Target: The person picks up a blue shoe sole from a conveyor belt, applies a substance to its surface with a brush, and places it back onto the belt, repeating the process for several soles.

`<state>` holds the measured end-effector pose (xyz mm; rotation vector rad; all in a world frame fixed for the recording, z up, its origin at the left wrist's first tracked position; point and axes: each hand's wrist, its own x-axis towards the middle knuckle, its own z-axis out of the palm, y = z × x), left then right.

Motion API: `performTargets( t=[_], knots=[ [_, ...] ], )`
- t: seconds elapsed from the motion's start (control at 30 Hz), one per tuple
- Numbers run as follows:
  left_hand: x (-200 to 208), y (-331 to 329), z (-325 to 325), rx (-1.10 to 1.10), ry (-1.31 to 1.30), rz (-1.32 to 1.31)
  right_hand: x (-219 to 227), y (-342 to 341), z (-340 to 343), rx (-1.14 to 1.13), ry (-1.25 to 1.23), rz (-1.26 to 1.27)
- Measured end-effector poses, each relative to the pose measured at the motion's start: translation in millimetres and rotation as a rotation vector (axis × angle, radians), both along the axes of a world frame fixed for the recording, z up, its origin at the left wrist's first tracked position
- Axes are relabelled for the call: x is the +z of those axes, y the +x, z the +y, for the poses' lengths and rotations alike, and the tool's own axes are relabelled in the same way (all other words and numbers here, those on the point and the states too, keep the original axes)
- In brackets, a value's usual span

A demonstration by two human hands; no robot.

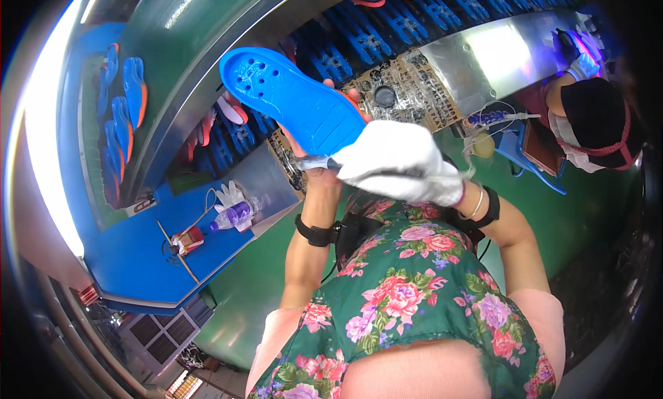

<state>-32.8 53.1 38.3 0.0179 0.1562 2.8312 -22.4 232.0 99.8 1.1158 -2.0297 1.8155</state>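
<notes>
Just left of the frame's upper middle there's a blue shoe sole (293, 99) with an orange edge, tilted so its holed end points upper left. Left hand (297, 145) has it gripped from underneath, fingertips curled round the far edge. Right hand (397, 161), in a white glove, is at the sole's lower end; honestly can't tell if those fingers are gripping the greyish bit (318, 163) beside it. Purple-labelled bottle (233, 215) lies at left on a blue table (131, 261).
</notes>
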Motion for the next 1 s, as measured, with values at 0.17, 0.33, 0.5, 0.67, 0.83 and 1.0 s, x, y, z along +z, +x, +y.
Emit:
performTargets(
  t=[0.17, 0.33, 0.5, 0.67, 0.83, 1.0],
  knots=[
    [9.1, -2.8, -1.6, 0.147, -0.116, -0.167, -1.7, -6.7, 0.7, -0.108, 0.093, 0.202],
    [1.2, -5.6, -14.6, -0.063, -0.037, -0.027, -5.9, 1.6, 3.3, 0.108, -0.035, -0.086],
    [18.0, -6.6, -12.6, -0.068, -0.155, -0.098, -10.6, 0.5, 4.4, -0.046, 0.133, 0.225],
    [8.9, -6.8, -24.1, -0.092, -0.19, -0.02, -10.3, 10.0, 5.7, 0.106, -0.029, -0.219],
    [-1.4, -20.4, -42.0, -0.366, -0.195, 0.071, -13.1, 10.6, 4.8, 0.019, 0.158, 0.132],
    [4.7, -15.8, -40.6, -0.207, -0.299, 0.008, -2.8, 18.6, 6.9, 0.212, -0.021, -0.302]
  ],
)
